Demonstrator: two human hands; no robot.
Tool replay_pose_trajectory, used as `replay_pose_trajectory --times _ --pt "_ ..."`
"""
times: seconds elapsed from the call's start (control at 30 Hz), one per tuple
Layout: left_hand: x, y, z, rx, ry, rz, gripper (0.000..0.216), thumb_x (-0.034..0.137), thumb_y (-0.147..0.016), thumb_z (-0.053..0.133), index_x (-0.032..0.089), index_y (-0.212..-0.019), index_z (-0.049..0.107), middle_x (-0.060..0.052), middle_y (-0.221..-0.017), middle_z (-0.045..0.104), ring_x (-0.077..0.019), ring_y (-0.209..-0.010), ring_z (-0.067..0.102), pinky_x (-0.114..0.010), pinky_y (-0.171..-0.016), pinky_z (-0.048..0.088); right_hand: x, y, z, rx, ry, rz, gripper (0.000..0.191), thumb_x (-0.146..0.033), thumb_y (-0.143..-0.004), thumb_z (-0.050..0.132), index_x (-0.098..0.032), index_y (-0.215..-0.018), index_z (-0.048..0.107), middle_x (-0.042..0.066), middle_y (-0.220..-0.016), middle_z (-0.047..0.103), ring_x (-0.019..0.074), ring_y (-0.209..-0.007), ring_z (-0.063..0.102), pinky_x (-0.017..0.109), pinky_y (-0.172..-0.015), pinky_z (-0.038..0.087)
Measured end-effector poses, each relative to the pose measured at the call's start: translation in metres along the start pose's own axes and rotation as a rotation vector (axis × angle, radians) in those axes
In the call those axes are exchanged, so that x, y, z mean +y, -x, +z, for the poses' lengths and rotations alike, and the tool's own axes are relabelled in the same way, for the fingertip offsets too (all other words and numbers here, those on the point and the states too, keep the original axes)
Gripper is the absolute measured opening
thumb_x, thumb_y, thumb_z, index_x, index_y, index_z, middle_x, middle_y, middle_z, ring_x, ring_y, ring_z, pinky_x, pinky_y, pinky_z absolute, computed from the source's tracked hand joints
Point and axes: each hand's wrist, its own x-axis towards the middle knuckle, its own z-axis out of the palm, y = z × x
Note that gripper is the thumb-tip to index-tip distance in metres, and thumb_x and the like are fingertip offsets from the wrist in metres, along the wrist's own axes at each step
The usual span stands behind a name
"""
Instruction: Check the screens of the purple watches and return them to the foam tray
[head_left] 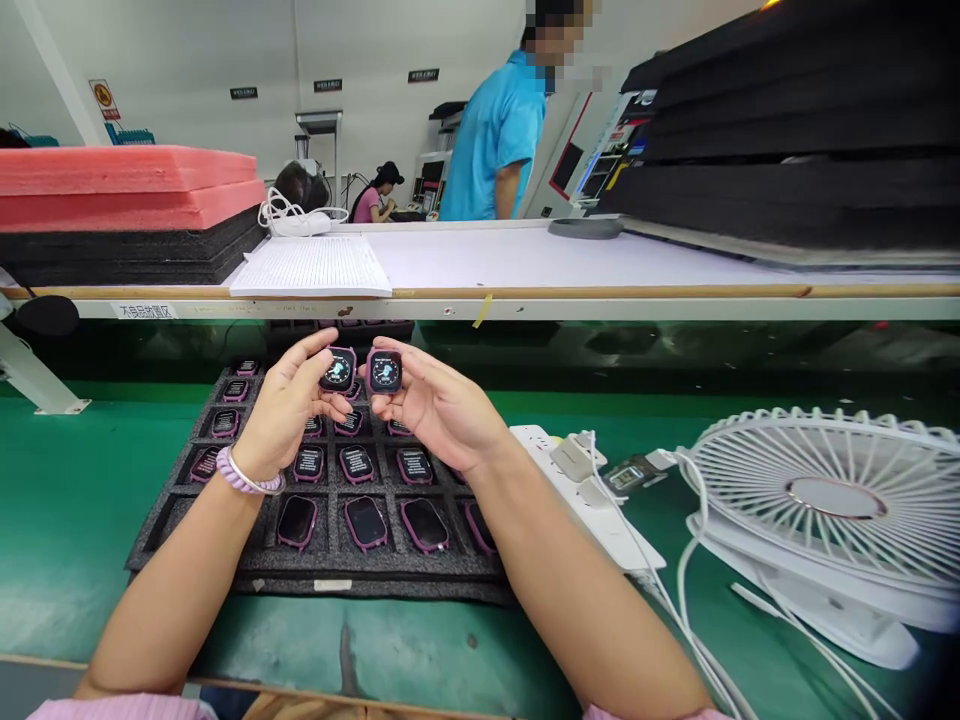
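My left hand (294,395) grips a smartwatch (339,370) with a purple case, its lit screen showing a dial. A matching smartwatch (385,371) sits between the thumb and fingers of my right hand (442,405), close beside the first and with a similar dial lit. Both are raised over a dark foam tray (247,560) divided into compartments. Several more purple-cased watches lie in it; those in the front row, such as one watch (366,523), have dark screens, while a watch (356,463) farther back shows text. My hands and forearms hide part of the tray.
Right of the tray lie a white power strip (536,440) with chargers and cables, and a white fan (832,500). A shelf (480,255) crosses above, bearing pink foam (127,185), paper sheets (315,265) and stacked black trays (787,150). Two people are beyond it.
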Motion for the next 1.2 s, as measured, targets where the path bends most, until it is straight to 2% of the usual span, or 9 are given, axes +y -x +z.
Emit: replay_pose_trajectory --times 0.1,0.23,0.43,0.8,0.97,1.2 --pt "-0.0017 0.0000 -0.0012 -0.031 -0.005 0.032 0.035 0.026 -0.093 0.061 0.013 -0.126 0.061 0.000 -0.085 0.066 -0.0118 -0.055 0.070 -0.023 -0.053 0.062 -0.0003 0.0022 0.0034 -0.037 0.016 -0.049 0.047 -0.032 -0.083 0.080 -0.021 -0.124 0.060 0.004 -0.101 0.072 0.0153 -0.068 0.068 0.027 -0.063 0.054" --pt "-0.0032 0.0010 -0.0009 -0.048 -0.028 0.079 0.042 0.021 -0.081 0.068 0.015 -0.122 0.060 0.001 -0.089 0.069 -0.0133 -0.059 0.073 -0.023 -0.057 0.065 -0.0017 0.0041 0.0061 -0.046 0.049 -0.090 0.044 -0.028 -0.079 0.079 -0.021 -0.118 0.060 0.000 -0.093 0.070 0.0145 -0.066 0.067 0.026 -0.063 0.054" --pt "-0.0034 0.0027 0.0000 -0.066 -0.084 0.118 0.044 0.016 -0.072 0.068 0.016 -0.114 0.058 0.001 -0.095 0.070 -0.0127 -0.058 0.074 -0.022 -0.057 0.066 -0.0009 0.0041 0.0058 -0.031 0.129 -0.137 0.044 -0.025 -0.075 0.078 -0.020 -0.115 0.061 -0.002 -0.085 0.067 0.0142 -0.063 0.065 0.027 -0.062 0.053" --pt "-0.0004 0.0036 0.0026 -0.083 -0.128 0.121 0.043 0.020 -0.070 0.068 0.016 -0.112 0.056 -0.001 -0.097 0.072 -0.0118 -0.057 0.073 -0.022 -0.057 0.065 -0.0004 0.0055 0.0077 -0.040 0.163 -0.182 0.042 -0.026 -0.077 0.081 -0.020 -0.114 0.062 -0.003 -0.086 0.067 0.0120 -0.061 0.064 0.024 -0.059 0.053" --pt "-0.0007 0.0043 0.0016 -0.090 -0.141 0.129 0.042 0.020 -0.072 0.067 0.017 -0.112 0.056 -0.002 -0.099 0.072 -0.0111 -0.058 0.073 -0.022 -0.059 0.065 -0.0001 0.0061 0.0077 -0.029 0.207 -0.203 0.042 -0.027 -0.078 0.081 -0.021 -0.115 0.062 -0.001 -0.090 0.067 0.0130 -0.063 0.063 0.027 -0.060 0.055" --pt "-0.0027 0.0034 0.0010 -0.094 -0.163 0.147 0.043 0.021 -0.073 0.071 0.016 -0.113 0.056 -0.003 -0.104 0.070 -0.0109 -0.058 0.073 -0.021 -0.058 0.065 0.0004 0.0057 0.0097 -0.032 0.203 -0.209 0.045 -0.020 -0.073 0.077 -0.020 -0.115 0.061 -0.002 -0.088 0.067 0.0120 -0.062 0.062 0.025 -0.060 0.054"
